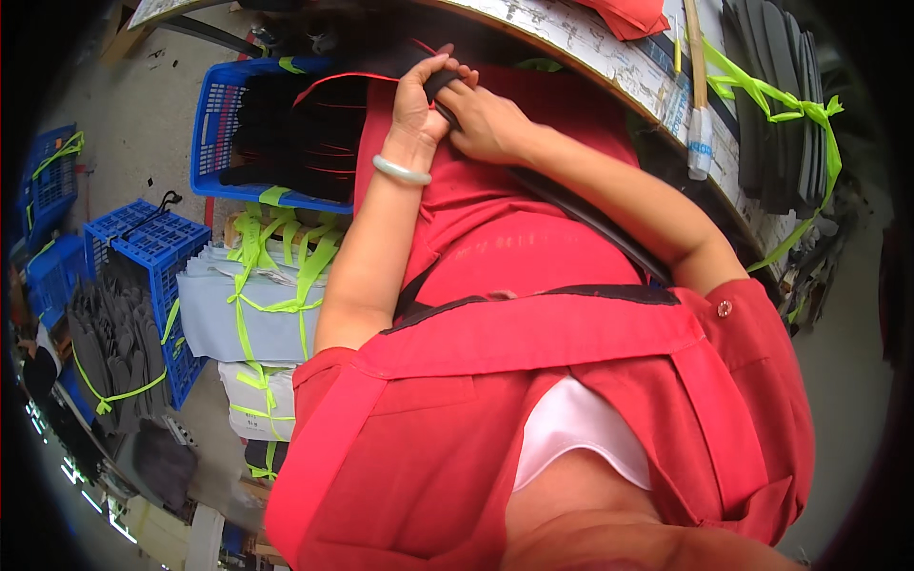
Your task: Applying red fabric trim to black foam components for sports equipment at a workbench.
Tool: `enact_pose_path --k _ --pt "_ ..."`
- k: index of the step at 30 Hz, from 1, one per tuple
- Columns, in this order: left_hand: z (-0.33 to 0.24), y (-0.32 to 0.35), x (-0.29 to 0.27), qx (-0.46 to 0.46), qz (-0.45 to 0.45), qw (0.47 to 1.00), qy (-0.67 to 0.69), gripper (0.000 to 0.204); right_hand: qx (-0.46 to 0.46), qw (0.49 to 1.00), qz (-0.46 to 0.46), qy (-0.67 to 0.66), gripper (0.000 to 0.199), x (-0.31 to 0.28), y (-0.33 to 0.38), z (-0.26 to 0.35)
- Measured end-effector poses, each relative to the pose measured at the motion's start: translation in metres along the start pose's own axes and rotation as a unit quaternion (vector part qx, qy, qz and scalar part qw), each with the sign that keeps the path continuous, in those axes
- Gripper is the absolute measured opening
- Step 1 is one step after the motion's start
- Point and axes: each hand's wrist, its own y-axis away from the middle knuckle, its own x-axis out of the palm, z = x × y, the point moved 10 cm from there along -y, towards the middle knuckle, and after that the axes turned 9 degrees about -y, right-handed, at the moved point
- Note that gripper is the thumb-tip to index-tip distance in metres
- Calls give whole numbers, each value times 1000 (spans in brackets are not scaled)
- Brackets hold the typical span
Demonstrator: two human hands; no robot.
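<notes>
A worker in a red apron (533, 333) bends a small black piece (440, 86) between two bare hands above the lap, beside a blue basket. The left hand (428, 95), palm turned up below a pale bracelet (402, 170), curls its fingers around the piece; the right hand (490, 122) pinches it from the other side, the two nearly touching. The piece's visible length slants from the left hand's fingers, at upper left, down toward the right hand's thumb; its far ends are hidden in the grip, so which way it points cannot be told.

To the left, the rim of the blue basket (198, 133), filled with dark red-edged pieces (295, 133), stands near the left forearm. On the right, the edge of a counter (571, 43) runs diagonally past the right forearm. Bare floor (157, 109) opens beyond the basket.
</notes>
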Motion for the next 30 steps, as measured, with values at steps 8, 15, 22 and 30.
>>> enact_pose_path --k 8,15,22,30 --pt "12 2 10 -9 11 1000 23 28 21 1000 12 -16 56 -3 -9 -11" --pt "5 -3 -2 20 19 999 30 14 19 999 42 -29 41 4 1 -13" --pt "-2 2 0 9 38 998 58 24 -39 996 -30 -70 49 -6 18 -1" --pt "-2 13 12 8 15 999 40 36 19 998 55 -35 56 2 -4 -8"
